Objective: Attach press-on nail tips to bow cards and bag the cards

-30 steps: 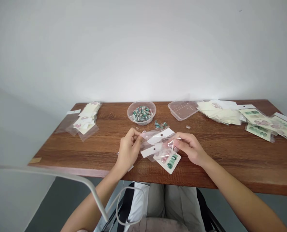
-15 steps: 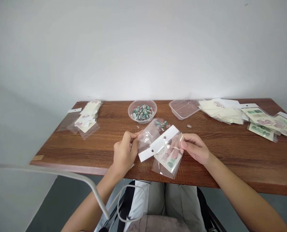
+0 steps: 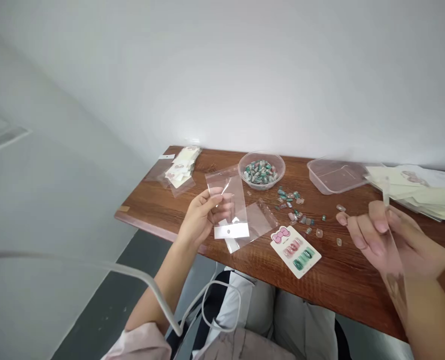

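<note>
My left hand (image 3: 207, 215) is closed on a clear plastic bag (image 3: 237, 200) with a white hole-punched header, held over the table's front left part. Beneath that bag, a second clear bag (image 3: 258, 225) lies on the wood. My right hand (image 3: 398, 235), raised at the right, pinches a thin clear plastic film (image 3: 397, 275) seen almost edge-on; its full shape is unclear. On the table between my hands rests a nail card (image 3: 295, 252) with a pink bow and rows of pink and green press-on nails. Loose press-on nails (image 3: 297, 217) are scattered just behind it.
A round clear bowl (image 3: 280, 175) full of loose nails stands at the back, and a clear rectangular tray (image 3: 320, 189) to its right. Card stacks lie at the back left (image 3: 181, 167) and far right (image 3: 432, 192). A white cable (image 3: 147, 280) crosses the lower left.
The view has turned rightward details aside; my hands have parted, the right one moving up and right with film. The nail card, earlier inside a bag between my hands, now lies bare on the table.
</note>
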`<state>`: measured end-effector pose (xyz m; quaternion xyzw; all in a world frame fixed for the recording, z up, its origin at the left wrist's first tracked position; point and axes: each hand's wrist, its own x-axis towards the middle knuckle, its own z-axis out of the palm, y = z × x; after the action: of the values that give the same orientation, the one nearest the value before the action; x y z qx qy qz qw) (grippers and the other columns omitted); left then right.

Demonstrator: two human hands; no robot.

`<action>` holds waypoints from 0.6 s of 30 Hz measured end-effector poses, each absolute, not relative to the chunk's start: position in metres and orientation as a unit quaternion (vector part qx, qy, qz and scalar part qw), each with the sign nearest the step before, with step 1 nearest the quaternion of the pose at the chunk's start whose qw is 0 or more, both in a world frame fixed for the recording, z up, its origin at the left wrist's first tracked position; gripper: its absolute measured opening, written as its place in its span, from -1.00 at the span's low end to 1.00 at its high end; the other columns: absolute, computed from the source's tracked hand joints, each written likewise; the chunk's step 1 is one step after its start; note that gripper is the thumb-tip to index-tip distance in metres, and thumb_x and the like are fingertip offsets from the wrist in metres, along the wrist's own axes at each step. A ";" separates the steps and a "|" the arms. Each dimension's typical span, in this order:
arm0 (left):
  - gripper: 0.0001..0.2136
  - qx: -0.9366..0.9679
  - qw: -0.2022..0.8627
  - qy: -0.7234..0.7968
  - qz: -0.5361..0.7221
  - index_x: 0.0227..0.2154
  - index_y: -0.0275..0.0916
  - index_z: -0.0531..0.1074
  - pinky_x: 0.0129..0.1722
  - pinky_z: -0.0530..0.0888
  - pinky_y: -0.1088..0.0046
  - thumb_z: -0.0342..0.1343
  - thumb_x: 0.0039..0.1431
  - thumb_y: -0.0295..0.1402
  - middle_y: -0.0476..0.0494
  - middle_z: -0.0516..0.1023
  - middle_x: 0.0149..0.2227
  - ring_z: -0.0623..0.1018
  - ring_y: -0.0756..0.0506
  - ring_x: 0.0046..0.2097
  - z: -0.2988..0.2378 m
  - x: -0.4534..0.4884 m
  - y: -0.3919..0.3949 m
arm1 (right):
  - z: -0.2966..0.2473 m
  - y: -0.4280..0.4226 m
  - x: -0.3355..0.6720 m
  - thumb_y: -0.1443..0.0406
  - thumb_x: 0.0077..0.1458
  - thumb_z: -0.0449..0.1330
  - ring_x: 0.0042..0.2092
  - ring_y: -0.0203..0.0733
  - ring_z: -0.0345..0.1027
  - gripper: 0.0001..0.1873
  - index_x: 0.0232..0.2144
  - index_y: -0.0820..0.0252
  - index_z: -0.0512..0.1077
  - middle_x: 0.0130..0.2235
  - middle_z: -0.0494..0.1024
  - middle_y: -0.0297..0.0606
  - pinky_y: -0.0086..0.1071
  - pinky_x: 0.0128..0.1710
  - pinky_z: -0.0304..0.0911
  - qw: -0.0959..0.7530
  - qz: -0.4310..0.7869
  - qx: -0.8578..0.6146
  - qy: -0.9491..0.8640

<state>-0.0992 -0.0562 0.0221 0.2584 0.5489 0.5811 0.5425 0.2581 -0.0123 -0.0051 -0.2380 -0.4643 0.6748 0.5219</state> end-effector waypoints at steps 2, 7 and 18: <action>-0.67 0.252 0.542 0.550 0.583 -0.19 -0.25 0.46 -0.45 0.63 0.51 0.43 0.01 -0.43 -0.10 0.69 -0.34 0.66 -0.03 -0.43 0.021 -0.100 -0.057 | -0.009 -0.012 0.258 0.12 0.24 0.26 -0.59 -0.23 0.26 -0.71 -0.51 0.03 0.43 -0.69 0.32 -0.44 -0.20 -0.09 0.34 0.518 0.678 -0.256 -0.455; -0.64 0.256 0.508 0.567 0.595 -0.19 -0.26 0.47 -0.55 0.57 0.52 0.46 -0.04 -0.43 -0.13 0.68 -0.27 0.63 -0.03 -0.44 0.016 -0.125 -0.050 | -0.016 -0.012 0.262 0.10 0.23 0.26 -0.57 -0.21 0.29 -0.71 -0.50 0.04 0.46 -0.66 0.38 -0.41 -0.10 -0.07 0.39 0.518 0.672 -0.294 -0.441; -0.62 0.187 0.258 0.791 0.522 0.16 -0.25 0.44 0.03 0.59 0.07 0.20 0.37 -0.21 -0.28 0.51 0.15 0.58 -0.22 0.06 0.037 -0.334 0.016 | -0.010 -0.011 0.254 0.17 0.04 0.40 -0.54 -0.17 0.30 -0.88 -0.37 0.03 0.58 -0.62 0.42 -0.28 -0.16 -0.32 0.48 0.505 0.624 -0.399 -0.444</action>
<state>-0.3341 0.0158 0.0365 0.1872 0.7911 0.5220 0.2581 0.2541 -0.0112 -0.0100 -0.3985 -0.4444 0.6238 0.5046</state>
